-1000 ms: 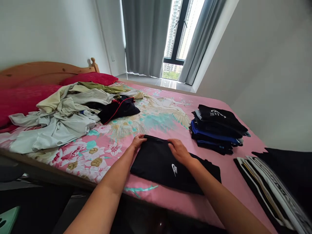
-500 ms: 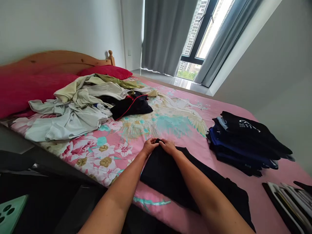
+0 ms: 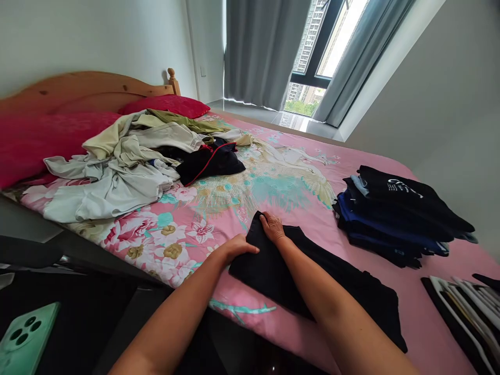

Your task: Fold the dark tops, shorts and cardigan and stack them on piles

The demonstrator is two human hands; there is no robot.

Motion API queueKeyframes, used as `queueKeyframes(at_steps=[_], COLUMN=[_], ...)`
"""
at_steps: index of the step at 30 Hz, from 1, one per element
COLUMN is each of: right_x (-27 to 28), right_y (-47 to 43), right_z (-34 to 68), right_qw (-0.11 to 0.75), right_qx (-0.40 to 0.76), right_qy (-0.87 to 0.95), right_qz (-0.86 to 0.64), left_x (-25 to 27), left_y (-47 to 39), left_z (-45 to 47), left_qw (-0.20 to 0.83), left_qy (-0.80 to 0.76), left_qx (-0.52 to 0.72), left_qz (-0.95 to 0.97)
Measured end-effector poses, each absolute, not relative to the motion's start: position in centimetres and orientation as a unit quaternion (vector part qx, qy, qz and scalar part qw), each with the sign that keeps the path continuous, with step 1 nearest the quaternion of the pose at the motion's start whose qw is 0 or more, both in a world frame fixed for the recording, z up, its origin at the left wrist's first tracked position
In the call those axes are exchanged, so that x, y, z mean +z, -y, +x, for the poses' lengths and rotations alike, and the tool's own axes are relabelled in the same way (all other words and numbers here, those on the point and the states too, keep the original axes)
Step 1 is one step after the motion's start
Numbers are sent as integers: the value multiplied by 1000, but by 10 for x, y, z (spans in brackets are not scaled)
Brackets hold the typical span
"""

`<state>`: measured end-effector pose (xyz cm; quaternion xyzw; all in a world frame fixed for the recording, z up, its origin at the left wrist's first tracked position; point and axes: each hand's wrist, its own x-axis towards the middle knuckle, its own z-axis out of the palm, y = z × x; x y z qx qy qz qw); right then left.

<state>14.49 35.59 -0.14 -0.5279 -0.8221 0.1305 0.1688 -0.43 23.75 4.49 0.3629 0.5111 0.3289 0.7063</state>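
Note:
A black garment [image 3: 269, 271] lies lengthwise in a folded strip along the near side of the bed, slanting toward the lower right. Its exact kind I cannot make out. At its left edge, my left hand [image 3: 239, 246] has the thumb on top of the cloth and the fingers behind the edge, closed on it. My right hand [image 3: 274, 228] rests on the cloth by the far left corner, palm down, fingers pointing to the corner. Both forearms reach in from below, the right one crossing over the garment and hiding part of it.
Loose light and dark clothes [image 3: 117, 182] are heaped by the red pillows [image 3: 58, 135]. A stack of dark folded clothes [image 3: 402, 219] stands at the right, with lighter folded clothes [image 3: 464, 312] nearer. A green phone [image 3: 29, 338] sits lower left. The flowered bedsheet [image 3: 203, 234] ends at the near edge.
The hands, together at the corner before, are now apart. My left hand has come nearer along the left edge; my right hand has flattened onto the corner cloth, which now lies spread.

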Motion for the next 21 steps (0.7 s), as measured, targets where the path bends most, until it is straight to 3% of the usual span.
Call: queueKeyframes(at_steps=[8, 15, 21], right_x=[7, 16, 37], right_y=[-347, -337, -360], right_z=[140, 122, 121], right_qw=[123, 74, -13], right_qx=[116, 127, 222], right_qy=[835, 812, 782], right_qz=[-525, -565, -583], left_x=[54, 52, 55], left_y=[-142, -130, -127], left_z=[-11, 1, 1], left_qw=[607, 544, 547], left_qy=[-637, -698, -697], left_qx=[293, 313, 328], left_qz=[374, 344, 327])
